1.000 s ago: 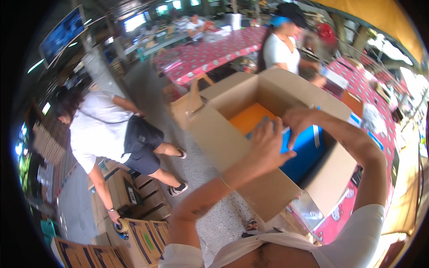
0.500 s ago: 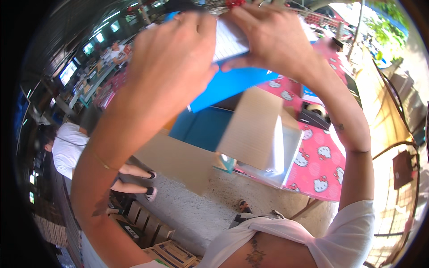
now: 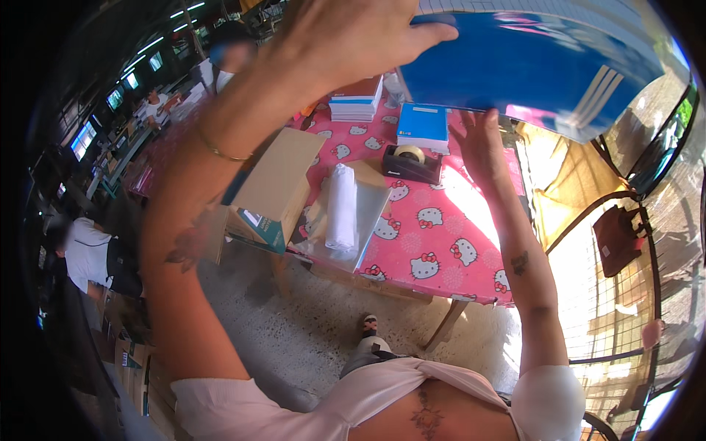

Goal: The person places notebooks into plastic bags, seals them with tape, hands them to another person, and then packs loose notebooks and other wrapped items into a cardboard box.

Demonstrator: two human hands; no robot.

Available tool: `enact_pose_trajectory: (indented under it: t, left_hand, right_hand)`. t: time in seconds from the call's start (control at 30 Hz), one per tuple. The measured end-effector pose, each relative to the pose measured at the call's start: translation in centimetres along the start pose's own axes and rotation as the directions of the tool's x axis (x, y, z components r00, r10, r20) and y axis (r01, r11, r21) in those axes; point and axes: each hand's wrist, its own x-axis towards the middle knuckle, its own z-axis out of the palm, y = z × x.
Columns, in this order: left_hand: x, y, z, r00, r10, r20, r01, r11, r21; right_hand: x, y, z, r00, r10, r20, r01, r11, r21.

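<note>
A blue-covered notebook (image 3: 515, 66), tilted, is raised in front of me at the upper right, with its white page edges showing along the top. My left hand (image 3: 353, 37) grips its left end, the thumb lying on the blue cover; the other fingers are cut off by the picture's edge. Under the notebook's lower edge, my right hand (image 3: 482, 143) holds it from below, its fingertips partly hidden. On the table beneath are a black tape dispenser (image 3: 413, 165) with a roll of tape, and a stack of blue notebooks (image 3: 423, 125).
The table wears a pink patterned cloth (image 3: 426, 242). On it stand a cardboard carton (image 3: 276, 173), a rolled white plastic bundle (image 3: 342, 209) and a stack of brown-covered notebooks (image 3: 356, 99). A wire-mesh fence (image 3: 614, 309) runs along the right. People (image 3: 95, 253) are at the left.
My view has swung right and the notebook has moved to the upper right, turned so its blue cover shows. My right hand has shifted from its upper side to the lower edge.
</note>
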Motion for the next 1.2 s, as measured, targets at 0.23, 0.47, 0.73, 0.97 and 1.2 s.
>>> enact_pose_trajectory:
  t: [0.23,0.47,0.73,0.97,1.2]
  left_hand:
    - [-1.0,2.5,10.7,0.946,-0.265,-0.186,0.209,0.939,-0.271]
    - [-6.9,-3.1,27.6,0.615,-0.699,0.365,0.738,0.347,-0.579]
    - [-16.5,-7.8,48.4,0.298,-0.62,0.726,0.795,-0.26,-0.548]
    - [-27.6,-9.4,59.8,-0.032,-0.495,0.868,0.805,-0.528,-0.271]
    - [-31.2,-9.4,63.2,-0.193,-0.417,0.888,0.946,-0.318,0.056]
  right_hand:
    - [5.4,-5.9,-7.0,0.952,-0.268,0.148,0.265,0.964,0.039]
    - [13.4,-0.1,-9.1,0.999,-0.044,-0.025,0.046,0.993,0.106]
    - [27.4,16.3,-22.0,0.932,0.35,-0.095,-0.347,0.937,0.044]
    - [30.2,27.3,-28.2,0.781,0.587,-0.214,-0.613,0.785,-0.084]
    - [27.0,29.4,-32.8,0.654,0.734,-0.184,-0.756,0.638,-0.146]
